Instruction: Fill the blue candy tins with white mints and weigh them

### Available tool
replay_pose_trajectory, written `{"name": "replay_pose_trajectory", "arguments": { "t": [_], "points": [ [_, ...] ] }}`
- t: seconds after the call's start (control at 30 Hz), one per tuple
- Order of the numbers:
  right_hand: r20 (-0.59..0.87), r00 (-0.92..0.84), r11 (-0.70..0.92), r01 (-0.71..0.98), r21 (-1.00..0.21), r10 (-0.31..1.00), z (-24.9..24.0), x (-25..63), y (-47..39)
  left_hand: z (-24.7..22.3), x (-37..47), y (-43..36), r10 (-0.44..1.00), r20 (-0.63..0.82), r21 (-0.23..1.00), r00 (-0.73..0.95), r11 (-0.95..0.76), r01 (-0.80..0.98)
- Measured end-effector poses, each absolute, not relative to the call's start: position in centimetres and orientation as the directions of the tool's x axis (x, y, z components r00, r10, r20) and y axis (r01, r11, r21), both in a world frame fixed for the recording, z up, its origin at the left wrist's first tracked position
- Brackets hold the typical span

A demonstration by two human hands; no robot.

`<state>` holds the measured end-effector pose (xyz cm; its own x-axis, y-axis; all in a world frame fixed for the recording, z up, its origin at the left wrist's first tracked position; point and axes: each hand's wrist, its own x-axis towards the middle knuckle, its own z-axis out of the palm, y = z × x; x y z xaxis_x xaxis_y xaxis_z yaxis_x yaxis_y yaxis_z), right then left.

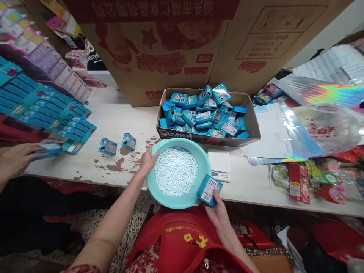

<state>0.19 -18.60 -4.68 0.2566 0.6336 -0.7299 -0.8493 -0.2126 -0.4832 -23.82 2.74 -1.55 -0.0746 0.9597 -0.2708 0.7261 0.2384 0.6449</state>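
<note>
A turquoise plastic basin (206,161) full of small white tablets (176,172) juts over the table's front edge, close to my body. Its left rim is gripped by my left hand (148,161), thumb on the inside. In my right hand (217,212) is a small blue printed box (209,190), tilted over the basin's lower right rim. A white digital scale (219,163) lies just right of the basin. Behind the basin stands an open carton (254,131) heaped with similar blue boxes (203,117).
Two blue boxes (108,146) stand on the white table (110,113) to the left. At far left, a co-worker's hand (17,159) holds a blue box beside stacked blue packs (48,106). A large cardboard box (182,49) walls off the back. Shiny sheets (273,132) and candy packets (300,182) lie right.
</note>
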Motion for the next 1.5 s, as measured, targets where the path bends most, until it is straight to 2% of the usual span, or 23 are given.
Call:
{"name": "replay_pose_trajectory", "arguments": {
  "t": [0.07,0.13,0.23,0.3,0.43,0.57,0.63,0.93,1.1,1.17,1.2,1.27,1.33,1.4,1.43,1.5],
  "points": [
    [-0.712,0.284,-0.184,-0.845,-0.503,0.642,-4.7,0.6,-18.7,-0.7,-24.4,0.0,0.975,-0.211,0.769,-0.076,0.213,0.603],
    [-0.682,0.28,-0.172,-0.839,-0.515,0.676,-4.3,0.7,-17.9,-0.6,-25.9,-2.5,0.963,-0.194,0.847,-0.187,0.26,0.463],
    [-0.626,0.186,-0.231,-0.82,-0.524,0.757,-3.4,0.6,-15.8,-1.3,-28.0,-4.9,0.859,-0.245,0.892,-0.45,0.381,0.242],
    [-0.614,0.169,-0.258,-0.799,-0.543,0.771,-3.0,0.8,-14.8,-1.9,-28.2,-5.9,0.819,-0.273,0.911,-0.505,0.388,0.138],
    [-0.607,0.264,-0.197,-0.786,-0.586,0.75,-2.9,1.9,-14.4,-2.3,-26.9,-7.3,0.869,-0.26,0.933,-0.421,0.339,0.123],
    [-0.561,0.158,-0.242,-0.784,-0.571,0.813,-2.6,2.1,-13.8,-2.6,-26.7,-7.2,0.791,-0.295,0.912,-0.536,0.4,0.087],
    [-0.568,0.182,-0.225,-0.789,-0.571,0.803,-2.6,2.4,-13.1,-3.1,-26.5,-6.2,0.796,-0.337,0.903,-0.503,0.425,0.067],
    [-0.654,0.266,-0.15,-0.849,-0.507,0.708,-3.3,2.3,-10.0,-5.4,-25.7,0.4,0.86,-0.358,0.849,-0.364,0.462,0.257],
    [-0.694,0.277,-0.131,-0.872,-0.473,0.664,-3.0,0.8,-10.7,-5.0,-27.1,1.1,0.873,-0.378,0.777,-0.307,0.48,0.408],
    [-0.705,0.286,-0.12,-0.877,-0.466,0.649,-2.9,0.4,-11.2,-4.4,-27.1,0.5,0.893,-0.31,0.731,-0.327,0.444,0.518],
    [-0.711,0.289,-0.118,-0.878,-0.464,0.641,-2.9,0.3,-11.4,-4.0,-26.8,0.2,0.922,-0.216,0.698,-0.321,0.375,0.61],
    [-0.719,0.296,-0.117,-0.878,-0.464,0.629,-3.0,0.2,-11.5,-3.7,-25.3,-0.4,0.984,0.026,0.586,-0.175,0.127,0.8],
    [-0.717,0.311,-0.11,-0.873,-0.474,0.624,-3.1,0.1,-11.4,-4.1,-22.8,-0.3,0.977,0.147,0.466,0.151,-0.203,0.861],
    [-0.704,0.332,-0.094,-0.866,-0.491,0.628,-3.3,0.1,-11.3,-5.2,-19.9,0.3,0.889,0.084,0.454,0.451,-0.437,0.776],
    [-0.699,0.344,-0.084,-0.862,-0.5,0.627,-3.4,0.0,-11.3,-5.9,-18.4,0.6,0.839,0.028,0.466,0.544,-0.492,0.735],
    [-0.691,0.367,-0.069,-0.854,-0.516,0.622,-3.6,-0.2,-11.3,-7.4,-16.1,1.0,0.781,-0.09,0.481,0.618,-0.51,0.713]
  ]
}}
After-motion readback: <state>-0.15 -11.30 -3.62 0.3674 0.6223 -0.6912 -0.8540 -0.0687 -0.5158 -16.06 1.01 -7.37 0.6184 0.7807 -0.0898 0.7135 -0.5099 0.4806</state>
